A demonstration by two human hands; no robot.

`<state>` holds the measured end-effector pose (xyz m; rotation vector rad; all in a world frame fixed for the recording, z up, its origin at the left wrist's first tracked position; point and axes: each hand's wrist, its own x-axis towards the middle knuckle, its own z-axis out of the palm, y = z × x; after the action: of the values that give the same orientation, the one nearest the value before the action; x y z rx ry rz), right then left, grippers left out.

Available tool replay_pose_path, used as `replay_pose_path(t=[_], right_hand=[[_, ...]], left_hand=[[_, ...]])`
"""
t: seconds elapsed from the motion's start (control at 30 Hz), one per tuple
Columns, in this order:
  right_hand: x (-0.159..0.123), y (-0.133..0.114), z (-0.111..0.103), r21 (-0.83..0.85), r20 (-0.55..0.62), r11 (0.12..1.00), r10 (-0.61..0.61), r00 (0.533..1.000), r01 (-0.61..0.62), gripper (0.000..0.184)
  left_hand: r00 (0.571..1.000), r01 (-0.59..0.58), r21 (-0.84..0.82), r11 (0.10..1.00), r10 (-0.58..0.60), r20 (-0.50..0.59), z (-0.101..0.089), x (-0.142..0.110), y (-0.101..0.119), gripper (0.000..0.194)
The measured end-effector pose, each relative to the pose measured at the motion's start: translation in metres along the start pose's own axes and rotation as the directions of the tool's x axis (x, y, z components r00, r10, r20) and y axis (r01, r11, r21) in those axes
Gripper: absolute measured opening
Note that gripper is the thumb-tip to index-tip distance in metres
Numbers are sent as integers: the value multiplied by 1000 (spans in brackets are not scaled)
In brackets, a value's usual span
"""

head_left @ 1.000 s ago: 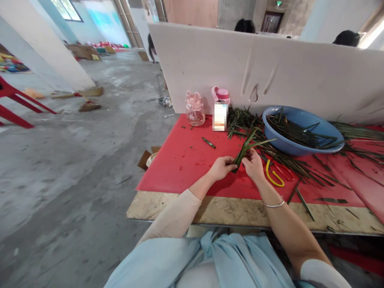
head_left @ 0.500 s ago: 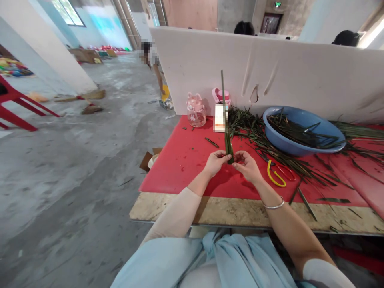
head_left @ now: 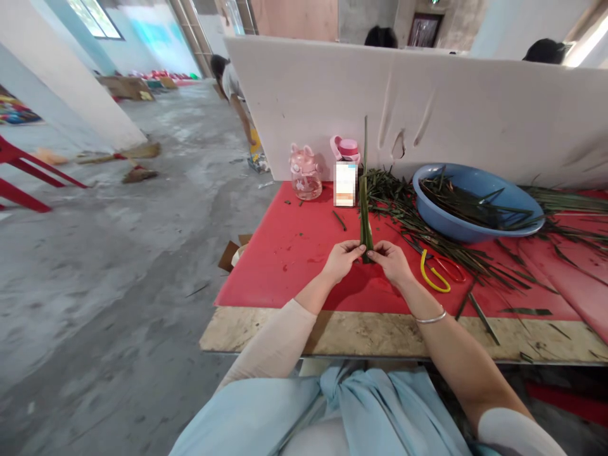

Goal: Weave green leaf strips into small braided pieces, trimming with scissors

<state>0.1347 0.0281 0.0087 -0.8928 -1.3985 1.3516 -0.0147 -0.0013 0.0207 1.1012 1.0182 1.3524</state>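
Upright above the red table cover stands a folded green leaf strip [head_left: 364, 212], its thin tip pointing away from me. My left hand [head_left: 342, 261] pinches its lower end from the left, thumb on top. From the right, my right hand [head_left: 390, 263] pinches the same end between thumb and fingers, so the two thumbs almost meet. Scissors [head_left: 434, 272] with one yellow and one red handle lie to the right of my right hand. A short piece of leaf [head_left: 339, 220] rests on the cover beyond my left hand.
A blue basin [head_left: 475, 229] holding dark leaves stands at the right, with loose leaf strips [head_left: 394, 197] heaped beside it. A pink bottle [head_left: 306, 177] and a blurred phone-like screen [head_left: 345, 185] stand before a white board [head_left: 327, 95]. Someone bends down [head_left: 234, 88] past the board's left end.
The leaf strip swung from leaning right to upright. My right hand came in from the right and closed on its lower end beside my left. The short leaf piece lies turned differently.
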Motion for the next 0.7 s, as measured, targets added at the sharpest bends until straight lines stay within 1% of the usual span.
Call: replay_pose_path(t=[0.07, 0.13, 0.23, 0.3, 0.37, 0.43, 0.5, 0.57, 0.63, 0.7], right_hand=[[0, 1, -1, -70, 12, 997, -38, 999, 39, 28], [0, 3, -3, -153, 31, 985, -73, 997, 77, 24], [-1, 6, -4, -226, 81, 971, -68, 994, 84, 20], [-2, 7, -3, -204, 117, 978, -24, 993, 48, 20], [-3, 6, -1, -132, 144, 991, 18, 989, 1, 22], [-4, 4, 1, -82, 157, 997, 22, 987, -10, 23], [-5, 3, 3, -112, 157, 993, -7, 988, 24, 23], [-5, 2, 4, -190, 150, 979, -43, 988, 71, 22], [-6, 2, 5, -270, 150, 958, -56, 987, 96, 21], [-7, 2, 6, -310, 176, 946, -34, 984, 88, 22]], left_hand=[[1000, -31, 16, 999, 30, 4, 1, 0, 0, 31], [996, -86, 61, 994, 85, 11, 1, 0, 0, 28], [991, -128, 101, 987, 131, -25, 0, 1, -2, 24], [990, -122, 77, 990, 127, -60, -2, 3, -5, 25], [993, -97, 23, 995, 98, -70, -3, 5, -7, 26], [995, -72, -32, 997, 70, -75, -3, 6, -9, 28], [994, -66, -61, 996, 60, -88, -2, 5, -9, 29], [991, -83, -74, 994, 74, -109, -1, 5, -9, 29], [980, -115, -96, 989, 98, -174, 0, 6, -8, 27], [955, -150, -116, 982, 113, -274, -1, 8, -7, 26]])
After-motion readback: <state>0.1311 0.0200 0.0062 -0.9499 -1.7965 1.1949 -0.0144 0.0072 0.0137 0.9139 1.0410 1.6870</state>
